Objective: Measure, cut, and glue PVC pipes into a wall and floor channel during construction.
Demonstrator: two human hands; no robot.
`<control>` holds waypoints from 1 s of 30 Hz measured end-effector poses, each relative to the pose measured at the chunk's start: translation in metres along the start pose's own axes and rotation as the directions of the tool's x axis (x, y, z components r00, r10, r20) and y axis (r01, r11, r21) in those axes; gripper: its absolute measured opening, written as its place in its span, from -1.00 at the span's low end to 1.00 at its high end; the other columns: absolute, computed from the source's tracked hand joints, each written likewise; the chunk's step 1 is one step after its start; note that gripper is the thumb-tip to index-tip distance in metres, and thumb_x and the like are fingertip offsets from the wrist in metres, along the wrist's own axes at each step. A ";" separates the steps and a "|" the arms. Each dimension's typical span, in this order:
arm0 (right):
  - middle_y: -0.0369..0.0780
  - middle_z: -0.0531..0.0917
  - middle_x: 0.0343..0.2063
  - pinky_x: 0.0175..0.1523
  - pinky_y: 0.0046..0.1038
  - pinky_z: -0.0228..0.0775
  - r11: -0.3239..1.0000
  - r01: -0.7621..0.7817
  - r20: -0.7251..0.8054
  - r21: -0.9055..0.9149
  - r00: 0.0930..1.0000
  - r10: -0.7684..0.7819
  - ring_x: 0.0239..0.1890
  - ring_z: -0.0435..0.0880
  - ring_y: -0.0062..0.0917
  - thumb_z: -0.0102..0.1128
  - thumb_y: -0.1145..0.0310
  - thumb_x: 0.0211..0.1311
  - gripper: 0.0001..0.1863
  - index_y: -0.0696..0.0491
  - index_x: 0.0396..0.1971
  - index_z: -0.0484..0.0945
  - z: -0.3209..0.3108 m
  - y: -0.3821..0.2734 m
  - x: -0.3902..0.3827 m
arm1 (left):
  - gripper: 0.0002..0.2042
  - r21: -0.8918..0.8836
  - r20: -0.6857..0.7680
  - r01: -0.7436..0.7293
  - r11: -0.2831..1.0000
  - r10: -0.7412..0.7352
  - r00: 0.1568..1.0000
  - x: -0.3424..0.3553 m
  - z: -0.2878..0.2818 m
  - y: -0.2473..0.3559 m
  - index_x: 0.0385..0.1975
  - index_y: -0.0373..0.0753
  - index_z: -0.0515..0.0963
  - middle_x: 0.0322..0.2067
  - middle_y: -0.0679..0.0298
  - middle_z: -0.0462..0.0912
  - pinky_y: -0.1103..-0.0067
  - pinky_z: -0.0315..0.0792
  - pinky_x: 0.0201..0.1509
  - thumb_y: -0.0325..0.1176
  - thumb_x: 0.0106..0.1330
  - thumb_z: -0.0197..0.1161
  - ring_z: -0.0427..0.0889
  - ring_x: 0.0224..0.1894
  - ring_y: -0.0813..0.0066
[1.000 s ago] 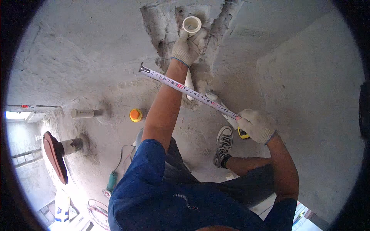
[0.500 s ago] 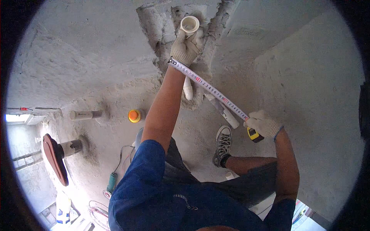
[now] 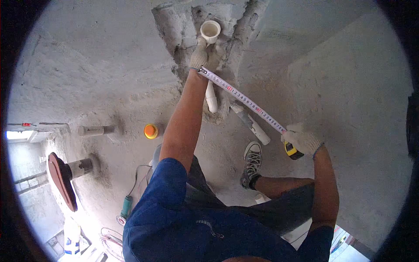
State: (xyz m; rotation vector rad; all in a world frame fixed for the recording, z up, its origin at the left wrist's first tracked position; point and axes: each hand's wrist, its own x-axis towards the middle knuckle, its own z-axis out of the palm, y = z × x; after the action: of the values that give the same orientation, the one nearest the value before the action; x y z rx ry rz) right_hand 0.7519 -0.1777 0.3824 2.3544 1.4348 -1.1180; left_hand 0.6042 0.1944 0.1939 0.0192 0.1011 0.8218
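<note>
My left hand (image 3: 204, 56), in a white knit glove, is closed on a white plastic pipe fitting (image 3: 211, 27) with its round mouth showing, inside a rough chiselled recess (image 3: 168, 30). A white pipe (image 3: 211, 98) shows below my wrist. My right hand (image 3: 304, 139), also gloved, holds a yellow-and-black tape measure (image 3: 291, 151). Its white blade (image 3: 244, 99) stretches diagonally up to the left, its hooked end at my left wrist. A loose-looking white pipe piece (image 3: 259, 132) lies beside my foot, below the blade.
At the left are an orange-and-yellow cap (image 3: 150, 131), a short grey pipe stub (image 3: 92, 130), another stub (image 3: 80, 167) with a brown oblong piece (image 3: 59, 179), and a green angle grinder (image 3: 125, 208) with cables. Bare cement surfaces (image 3: 340, 87) surround me; my sneakered foot (image 3: 252, 163) is at middle right.
My right hand has moved right with the tape, bringing the blade's hook rightward along my left forearm to the wrist. My left hand and the fitting have shifted slightly left in the picture.
</note>
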 end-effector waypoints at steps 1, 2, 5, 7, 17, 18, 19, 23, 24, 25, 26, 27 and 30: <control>-0.11 0.70 -0.41 -0.22 -0.25 0.48 0.999 -0.032 0.000 0.036 0.999 0.032 -0.39 0.65 -0.37 0.16 0.06 0.26 -0.60 0.10 -0.25 0.74 -0.001 0.000 -0.001 | -0.61 -0.003 0.041 -0.011 1.000 0.011 0.999 0.003 -0.002 0.000 0.24 -0.29 0.43 0.08 0.06 0.62 0.32 0.67 -0.01 -0.13 0.63 0.02 0.68 0.03 0.10; -0.09 0.70 -0.40 -0.20 -0.24 0.48 0.995 -0.063 0.002 0.072 0.998 0.063 -0.38 0.66 -0.32 0.15 0.06 0.25 -0.59 0.11 -0.25 0.74 -0.002 0.000 -0.001 | -0.62 0.011 0.020 -0.043 0.999 0.043 0.999 0.006 -0.003 -0.001 0.23 -0.30 0.42 0.09 0.06 0.62 0.30 0.67 0.02 -0.15 0.63 0.03 0.68 0.05 0.09; -0.11 0.70 -0.40 -0.20 -0.25 0.49 0.982 -0.157 0.022 0.100 0.988 0.156 -0.39 0.65 -0.34 0.16 0.04 0.24 -0.58 0.12 -0.26 0.74 -0.004 0.001 -0.002 | -0.62 0.089 -0.029 -0.121 0.989 0.124 0.992 0.009 -0.004 -0.003 0.23 -0.34 0.43 0.12 0.03 0.61 0.24 0.66 0.13 -0.19 0.61 0.08 0.66 0.11 0.06; -0.12 0.70 -0.40 -0.18 -0.27 0.49 0.982 -0.148 0.033 0.115 0.989 0.145 -0.38 0.65 -0.35 0.16 0.04 0.23 -0.58 0.11 -0.26 0.74 -0.005 0.004 -0.002 | -0.61 0.180 -0.061 -0.124 0.976 0.137 0.989 0.006 -0.003 -0.004 0.22 -0.36 0.43 0.14 0.01 0.60 0.20 0.65 0.20 -0.21 0.58 0.13 0.65 0.15 0.05; -0.15 0.72 -0.39 -0.17 -0.29 0.51 0.993 -0.058 -0.054 0.107 0.996 0.064 -0.35 0.67 -0.37 0.10 0.05 0.28 -0.60 0.07 -0.31 0.74 0.004 0.028 0.011 | -0.62 0.205 -0.057 -0.126 0.971 0.141 0.988 0.001 -0.001 -0.008 0.22 -0.34 0.46 0.15 -0.03 0.58 0.11 0.58 0.31 -0.26 0.54 0.20 0.57 0.25 -0.02; -0.13 0.73 -0.38 -0.15 -0.28 0.51 0.992 -0.058 -0.070 0.115 0.995 0.067 -0.33 0.69 -0.35 0.10 0.04 0.28 -0.60 0.07 -0.32 0.74 0.005 0.027 0.011 | -0.63 0.212 -0.049 -0.126 0.969 0.139 0.989 0.001 0.000 -0.008 0.22 -0.34 0.46 0.15 -0.03 0.58 0.11 0.58 0.31 -0.26 0.55 0.19 0.57 0.25 -0.03; -0.13 0.73 -0.38 -0.15 -0.28 0.51 0.977 -0.138 -0.069 0.162 0.986 0.151 -0.32 0.69 -0.34 0.09 0.04 0.28 -0.60 0.07 -0.33 0.74 0.005 0.026 0.011 | -0.63 0.210 -0.057 -0.131 0.969 0.146 0.988 0.001 0.000 -0.009 0.21 -0.34 0.46 0.14 -0.03 0.58 0.11 0.58 0.31 -0.27 0.55 0.19 0.58 0.24 -0.02; -0.11 0.73 -0.38 -0.16 -0.27 0.52 0.968 -0.155 -0.124 0.196 0.975 0.182 -0.32 0.70 -0.32 0.09 0.05 0.29 -0.59 0.08 -0.33 0.74 0.006 0.021 0.012 | -0.64 0.219 -0.084 -0.144 0.965 0.166 0.982 -0.001 0.005 -0.012 0.22 -0.32 0.46 0.14 -0.01 0.59 0.11 0.57 0.32 -0.28 0.55 0.19 0.60 0.20 0.00; -0.10 0.73 -0.39 -0.17 -0.26 0.51 0.962 -0.172 -0.125 0.211 0.972 0.201 -0.34 0.69 -0.32 0.09 0.05 0.28 -0.59 0.09 -0.33 0.74 0.006 0.020 0.013 | -0.64 0.225 -0.092 -0.145 0.964 0.169 0.981 -0.001 0.007 -0.012 0.22 -0.32 0.45 0.14 0.00 0.59 0.11 0.56 0.33 -0.28 0.55 0.18 0.61 0.19 0.00; -0.09 0.72 -0.40 -0.18 -0.25 0.51 0.958 -0.173 -0.134 0.230 0.969 0.207 -0.35 0.69 -0.33 0.09 0.05 0.28 -0.59 0.10 -0.34 0.73 0.008 0.019 0.014 | -0.64 0.232 -0.123 -0.144 0.962 0.176 0.977 0.000 0.008 -0.013 0.22 -0.30 0.46 0.13 0.03 0.60 0.10 0.57 0.31 -0.27 0.55 0.18 0.61 0.19 0.01; -0.09 0.72 -0.41 -0.19 -0.24 0.50 0.948 -0.186 -0.141 0.258 0.964 0.228 -0.37 0.69 -0.33 0.10 0.05 0.28 -0.59 0.11 -0.34 0.73 0.009 0.019 0.015 | -0.65 0.239 -0.154 -0.143 0.960 0.183 0.971 0.000 0.010 -0.014 0.22 -0.29 0.46 0.13 0.05 0.61 0.10 0.58 0.29 -0.26 0.55 0.18 0.62 0.19 0.03; -0.07 0.71 -0.42 -0.21 -0.24 0.50 0.949 -0.155 -0.158 0.274 0.966 0.203 -0.38 0.68 -0.32 0.10 0.05 0.27 -0.58 0.12 -0.34 0.73 0.011 0.018 0.016 | -0.65 0.239 -0.170 -0.151 0.959 0.195 0.966 0.000 0.010 -0.015 0.22 -0.27 0.47 0.12 0.08 0.62 0.10 0.59 0.27 -0.25 0.55 0.17 0.62 0.19 0.04; -0.03 0.70 -0.44 -0.25 -0.23 0.47 0.949 -0.109 -0.197 0.295 0.965 0.172 -0.41 0.67 -0.30 0.12 0.05 0.25 -0.57 0.16 -0.35 0.72 0.014 0.013 0.019 | -0.68 0.340 -0.088 -0.200 0.919 0.243 0.966 0.000 0.012 -0.018 0.19 -0.20 0.50 0.10 0.17 0.65 0.16 0.61 0.21 -0.21 0.56 0.16 0.64 0.15 0.13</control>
State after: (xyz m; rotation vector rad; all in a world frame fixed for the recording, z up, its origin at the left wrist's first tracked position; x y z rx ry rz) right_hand 0.7602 -0.1779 0.3568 2.8092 1.2093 -1.1163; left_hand 0.6186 0.1825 0.2048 0.2979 0.3635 1.0265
